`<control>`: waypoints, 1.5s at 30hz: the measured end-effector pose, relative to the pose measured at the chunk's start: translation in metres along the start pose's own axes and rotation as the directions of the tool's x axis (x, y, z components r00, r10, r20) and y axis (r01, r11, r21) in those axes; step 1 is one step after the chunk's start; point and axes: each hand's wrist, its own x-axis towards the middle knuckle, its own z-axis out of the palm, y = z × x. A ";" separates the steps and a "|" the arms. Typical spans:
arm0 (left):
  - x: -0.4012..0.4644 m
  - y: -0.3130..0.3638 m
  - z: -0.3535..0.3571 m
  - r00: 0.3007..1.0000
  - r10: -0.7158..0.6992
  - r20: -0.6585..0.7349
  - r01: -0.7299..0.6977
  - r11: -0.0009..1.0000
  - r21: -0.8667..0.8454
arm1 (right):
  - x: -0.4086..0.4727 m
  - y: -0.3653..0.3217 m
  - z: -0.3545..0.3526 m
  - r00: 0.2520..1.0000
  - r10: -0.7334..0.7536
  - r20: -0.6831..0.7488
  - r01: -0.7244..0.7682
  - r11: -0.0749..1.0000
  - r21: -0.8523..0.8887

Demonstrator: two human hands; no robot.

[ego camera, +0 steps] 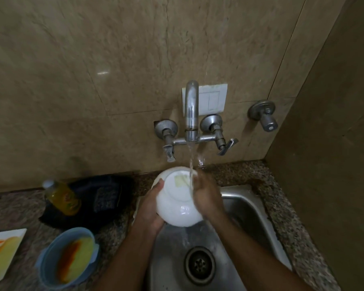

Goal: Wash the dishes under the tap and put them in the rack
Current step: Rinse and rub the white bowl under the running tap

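- I have the white bowl (178, 199) upside down over the sink (250, 208), right under the tap (191, 114); my left hand (150, 206) grips its rim.
- My right hand (206, 196) is blurred, fingers flat on the base; I'd rub the base sticker, turning the bowl through the stream.
- Left of the sink, a blue bowl (68, 256) and a white plate (3, 255) hold yellow-orange residue.
- No rack in sight.
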 end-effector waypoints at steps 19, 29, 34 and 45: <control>0.011 -0.019 0.021 0.999 0.033 0.003 -0.033 0.983 0.178 | -0.025 0.035 -0.022 0.817 -0.478 0.324 0.557 0.799 -0.227; 0.017 -0.017 0.022 0.997 0.061 -0.043 -0.052 0.978 0.204 | -0.034 0.023 -0.018 0.785 -0.550 0.286 0.589 0.806 -0.065; 0.017 -0.026 0.018 0.996 0.046 -0.083 -0.030 0.982 0.185 | -0.031 0.033 -0.016 0.831 -0.515 0.208 0.541 0.836 -0.091; 0.018 -0.011 0.022 0.999 0.045 0.004 -0.045 0.989 0.144 | -0.049 0.026 -0.023 0.686 -0.665 0.295 0.709 0.701 -0.070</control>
